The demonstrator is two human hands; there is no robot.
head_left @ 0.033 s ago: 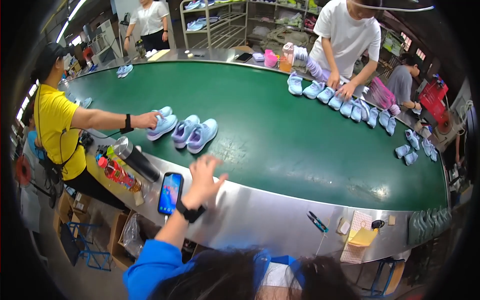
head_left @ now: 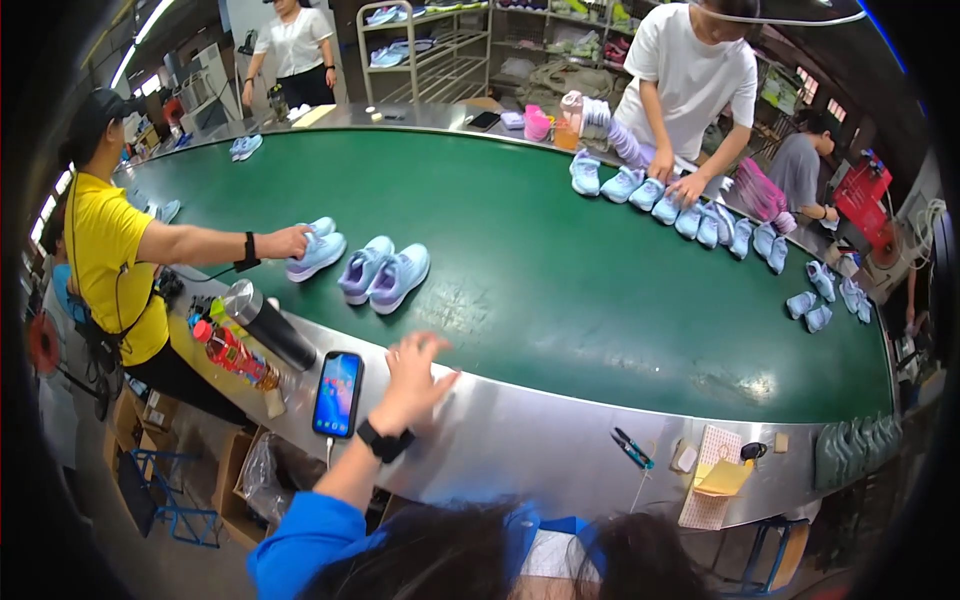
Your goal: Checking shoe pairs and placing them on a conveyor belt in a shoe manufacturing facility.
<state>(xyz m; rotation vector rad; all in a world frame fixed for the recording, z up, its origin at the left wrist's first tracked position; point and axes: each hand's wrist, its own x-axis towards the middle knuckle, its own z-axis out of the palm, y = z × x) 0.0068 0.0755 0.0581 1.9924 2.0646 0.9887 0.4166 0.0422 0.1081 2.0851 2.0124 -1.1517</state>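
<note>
The left hand was open, fingers spread, above the steel worktop edge; the right hand was not visible. The lilac shoe pair lay near on the green belt. A careless sweep could have knocked the smartphone just beside it.

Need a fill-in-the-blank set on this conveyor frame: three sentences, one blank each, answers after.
1. The wearer's left hand, a black watch on its wrist, is raised over the steel rim beside a smartphone lying ____ up.
2. The pair of lilac sneakers rests on the ____ conveyor belt.
3. The worker in the ____ shirt grips a light-blue sneaker.

Missing words: screen; green; yellow
</note>
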